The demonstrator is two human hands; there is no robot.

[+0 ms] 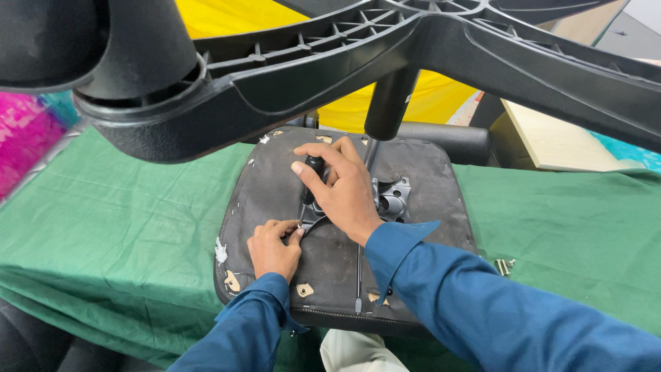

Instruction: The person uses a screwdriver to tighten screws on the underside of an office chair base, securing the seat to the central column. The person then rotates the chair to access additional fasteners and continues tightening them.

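An upturned office chair seat (413,172) lies on a green cloth, its dark fabric underside facing up. My right hand (344,189) grips a black-handled screwdriver (314,165) held upright over the metal mounting plate (392,200). My left hand (274,246) pinches at the screwdriver's tip, against the edge of the plate. The chair's gas column (389,103) rises from the plate to the black five-star base (330,55) that fills the top of the view. A thin metal lever rod (359,275) runs from the plate toward the seat's near edge.
The green cloth (124,207) covers the table. A few loose screws (504,266) lie on it right of the seat. Yellow fabric (427,103) and a pale wooden board (558,141) stand behind; pink material (24,138) is at the far left.
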